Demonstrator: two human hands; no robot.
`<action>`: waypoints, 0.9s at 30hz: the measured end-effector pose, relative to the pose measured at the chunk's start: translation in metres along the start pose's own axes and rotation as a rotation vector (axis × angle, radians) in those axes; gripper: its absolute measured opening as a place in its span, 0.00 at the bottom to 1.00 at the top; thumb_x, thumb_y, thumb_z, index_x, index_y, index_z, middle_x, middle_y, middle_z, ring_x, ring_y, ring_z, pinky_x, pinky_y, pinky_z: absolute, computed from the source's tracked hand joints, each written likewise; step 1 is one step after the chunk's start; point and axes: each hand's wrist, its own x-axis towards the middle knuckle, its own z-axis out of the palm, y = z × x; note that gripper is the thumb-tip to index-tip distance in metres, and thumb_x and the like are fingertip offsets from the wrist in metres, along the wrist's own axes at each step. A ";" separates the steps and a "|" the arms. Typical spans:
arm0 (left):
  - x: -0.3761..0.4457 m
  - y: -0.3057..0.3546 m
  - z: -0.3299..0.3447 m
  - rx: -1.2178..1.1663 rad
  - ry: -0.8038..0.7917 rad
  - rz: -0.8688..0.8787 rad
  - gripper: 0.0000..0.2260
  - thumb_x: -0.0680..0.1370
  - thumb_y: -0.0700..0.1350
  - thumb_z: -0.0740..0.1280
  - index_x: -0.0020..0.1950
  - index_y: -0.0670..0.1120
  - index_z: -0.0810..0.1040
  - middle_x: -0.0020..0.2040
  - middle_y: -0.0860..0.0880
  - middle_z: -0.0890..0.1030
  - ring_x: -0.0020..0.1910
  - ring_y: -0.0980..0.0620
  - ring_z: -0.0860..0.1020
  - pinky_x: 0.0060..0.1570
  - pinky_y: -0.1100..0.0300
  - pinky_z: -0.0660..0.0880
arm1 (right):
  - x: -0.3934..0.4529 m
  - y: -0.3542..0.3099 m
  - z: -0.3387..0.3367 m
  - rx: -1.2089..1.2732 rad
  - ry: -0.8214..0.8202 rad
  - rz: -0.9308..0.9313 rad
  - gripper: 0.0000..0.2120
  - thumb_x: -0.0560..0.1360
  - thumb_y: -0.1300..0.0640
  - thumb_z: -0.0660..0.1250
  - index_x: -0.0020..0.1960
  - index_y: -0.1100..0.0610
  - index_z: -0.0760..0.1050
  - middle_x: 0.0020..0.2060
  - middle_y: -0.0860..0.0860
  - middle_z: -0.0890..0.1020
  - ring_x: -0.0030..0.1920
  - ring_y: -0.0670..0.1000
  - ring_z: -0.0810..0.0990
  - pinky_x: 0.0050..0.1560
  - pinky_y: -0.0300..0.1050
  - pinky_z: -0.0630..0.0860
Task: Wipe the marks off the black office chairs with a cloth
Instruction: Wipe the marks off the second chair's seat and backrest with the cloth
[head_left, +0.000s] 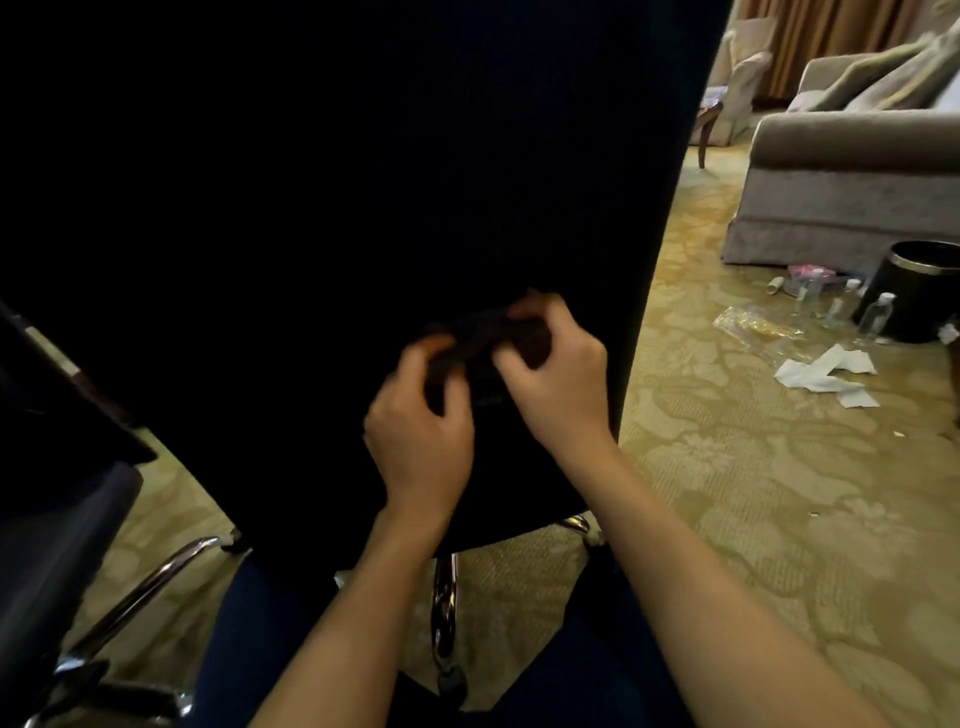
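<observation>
Head view: black chair back (337, 182) blocking sofa (841, 171)

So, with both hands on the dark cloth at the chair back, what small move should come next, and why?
Probably finish bunching the cloth, then press it on the chair back. Left hand and right hand both grip it, so neither is wiping.

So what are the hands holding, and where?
Both hands grip a dark cloth bunched between them: left hand at its left end, right hand at its right.
</observation>
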 end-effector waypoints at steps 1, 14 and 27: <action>0.011 -0.004 -0.008 -0.029 0.055 0.028 0.14 0.76 0.47 0.65 0.61 0.47 0.79 0.48 0.45 0.84 0.46 0.42 0.83 0.44 0.49 0.79 | 0.007 -0.015 0.005 -0.015 0.003 -0.062 0.10 0.70 0.57 0.71 0.51 0.56 0.77 0.39 0.48 0.81 0.39 0.49 0.80 0.41 0.41 0.74; -0.117 -0.122 -0.009 0.181 -0.449 -0.450 0.12 0.77 0.48 0.69 0.59 0.59 0.79 0.46 0.55 0.85 0.45 0.51 0.83 0.40 0.54 0.79 | -0.141 0.091 0.069 -0.328 -0.432 0.214 0.12 0.72 0.55 0.71 0.55 0.53 0.77 0.43 0.53 0.83 0.44 0.57 0.83 0.39 0.47 0.77; -0.014 -0.097 -0.054 -0.096 0.059 -0.138 0.11 0.76 0.43 0.68 0.58 0.47 0.81 0.49 0.50 0.84 0.48 0.51 0.82 0.47 0.58 0.77 | -0.054 -0.010 0.090 -0.129 -0.051 -0.213 0.11 0.73 0.54 0.68 0.52 0.58 0.79 0.44 0.52 0.84 0.43 0.53 0.83 0.41 0.47 0.78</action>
